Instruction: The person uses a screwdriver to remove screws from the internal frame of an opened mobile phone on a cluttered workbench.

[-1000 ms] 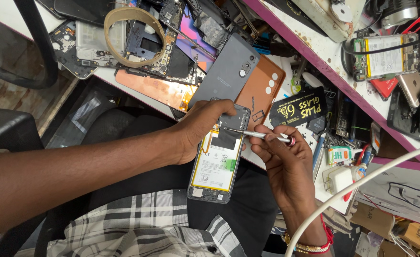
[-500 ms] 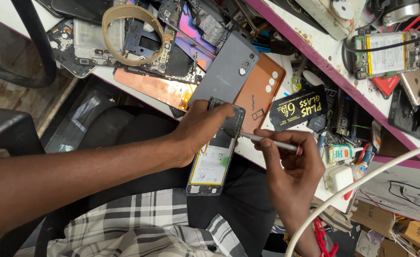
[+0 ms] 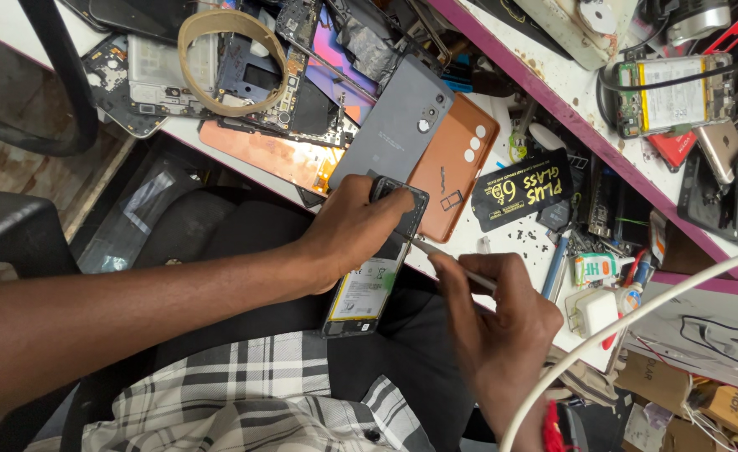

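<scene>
Left hand (image 3: 356, 234) grips opened phone (image 3: 369, 280); right hand (image 3: 494, 314) apparently pinches tool (image 3: 457, 264).

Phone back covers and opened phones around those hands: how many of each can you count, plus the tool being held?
Opened phones with the battery showing: 2, one under the left hand at, one on the shelf
Loose back covers: 2, grey and orange
White slim tool in the right hand: 1
Total: 5
</scene>
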